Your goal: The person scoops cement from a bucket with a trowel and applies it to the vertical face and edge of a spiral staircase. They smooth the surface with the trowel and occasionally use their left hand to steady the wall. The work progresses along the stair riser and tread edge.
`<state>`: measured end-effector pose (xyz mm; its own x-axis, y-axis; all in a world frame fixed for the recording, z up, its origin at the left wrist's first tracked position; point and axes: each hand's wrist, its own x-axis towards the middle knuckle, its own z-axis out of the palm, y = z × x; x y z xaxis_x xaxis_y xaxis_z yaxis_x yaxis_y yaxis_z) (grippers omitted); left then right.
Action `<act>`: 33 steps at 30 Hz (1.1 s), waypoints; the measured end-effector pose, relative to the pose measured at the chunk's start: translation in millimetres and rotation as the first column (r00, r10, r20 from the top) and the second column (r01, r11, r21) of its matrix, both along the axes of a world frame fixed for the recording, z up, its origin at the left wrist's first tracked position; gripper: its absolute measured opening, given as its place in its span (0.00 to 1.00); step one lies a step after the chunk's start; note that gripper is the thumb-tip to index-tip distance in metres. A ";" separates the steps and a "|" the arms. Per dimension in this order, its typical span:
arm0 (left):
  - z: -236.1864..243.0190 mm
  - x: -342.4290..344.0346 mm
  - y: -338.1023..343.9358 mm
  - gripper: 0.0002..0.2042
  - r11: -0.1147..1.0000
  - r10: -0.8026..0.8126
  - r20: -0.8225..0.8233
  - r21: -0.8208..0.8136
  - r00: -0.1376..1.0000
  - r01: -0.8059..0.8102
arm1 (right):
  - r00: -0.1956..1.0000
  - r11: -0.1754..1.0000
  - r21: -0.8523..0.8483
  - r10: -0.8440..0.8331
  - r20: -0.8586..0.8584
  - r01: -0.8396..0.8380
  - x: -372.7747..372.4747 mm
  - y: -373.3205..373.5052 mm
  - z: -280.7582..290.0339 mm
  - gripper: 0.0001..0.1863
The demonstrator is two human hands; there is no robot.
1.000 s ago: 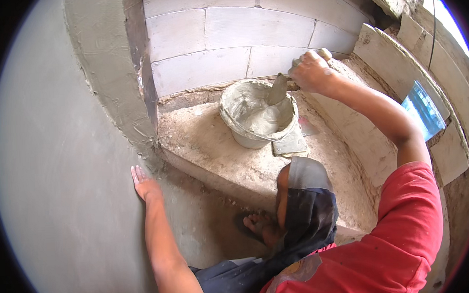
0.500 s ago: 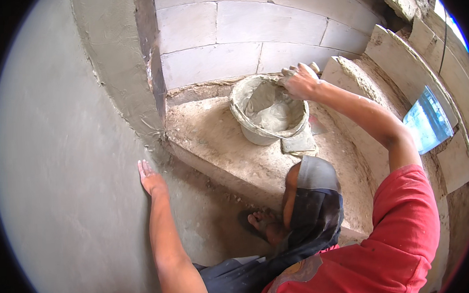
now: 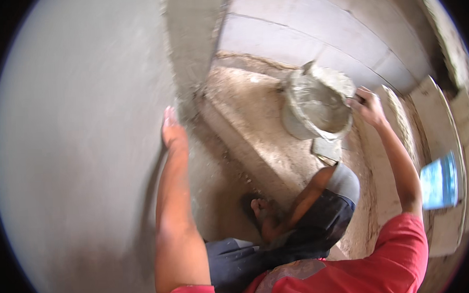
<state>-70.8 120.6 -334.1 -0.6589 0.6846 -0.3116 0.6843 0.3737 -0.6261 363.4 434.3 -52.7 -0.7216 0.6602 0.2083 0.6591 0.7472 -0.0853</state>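
Observation:
My left hand [image 3: 172,129] rests against the smooth grey plastered wall [image 3: 88,153], its fingers stretched out and nothing in them. At the right rim of a mortar-caked bucket [image 3: 296,115], my right hand [image 3: 368,107] is closed around the handle of a trowel. A thick heap of wet mortar [image 3: 336,81] covers the trowel's blade, which lies across the bucket's top and is blurred. More wet grey mortar [image 3: 322,108] shows inside the bucket.
The bucket stands on a rough concrete step [image 3: 243,96] beneath a pale block wall [image 3: 302,18]. A small mortar-smeared board [image 3: 327,149] lies beside it. Curved stair slabs [image 3: 443,121] rise at the right, with a blue translucent container [image 3: 439,182]. My bent leg [image 3: 321,205] is below the bucket.
My right hand has come from inside the bucket's mouth to its right rim, raising mortar on the trowel. The view has turned, shifting the scene right. My left hand stays against the wall.

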 end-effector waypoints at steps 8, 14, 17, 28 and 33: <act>17.2 5.5 -13.6 0.30 0.985 -0.076 -0.034 -0.156 0.997 0.070 | 0.992 0.993 0.018 0.117 0.053 -0.118 -108.0 -99.8 26.3 0.20; 26.5 14.3 -23.1 0.35 0.980 -0.048 -0.069 -0.194 0.996 0.034 | 0.909 0.982 -0.109 0.187 0.372 -0.157 -209.0 -146.5 -10.4 0.22; 28.3 15.0 -24.9 0.37 0.978 -0.046 -0.056 -0.206 0.997 0.034 | 0.897 0.981 -0.085 0.193 0.399 -0.173 -256.1 -153.1 -49.8 0.27; 39.1 18.1 -32.6 0.39 0.963 -0.066 -0.017 -0.261 0.998 0.059 | 0.700 0.966 -0.134 0.253 0.668 -0.221 -403.4 -201.6 -85.5 0.24; 40.0 15.0 -35.3 0.38 0.963 -0.045 0.018 -0.265 0.999 0.048 | 0.751 0.971 -0.083 0.226 0.621 -0.224 -410.5 -212.0 -42.7 0.23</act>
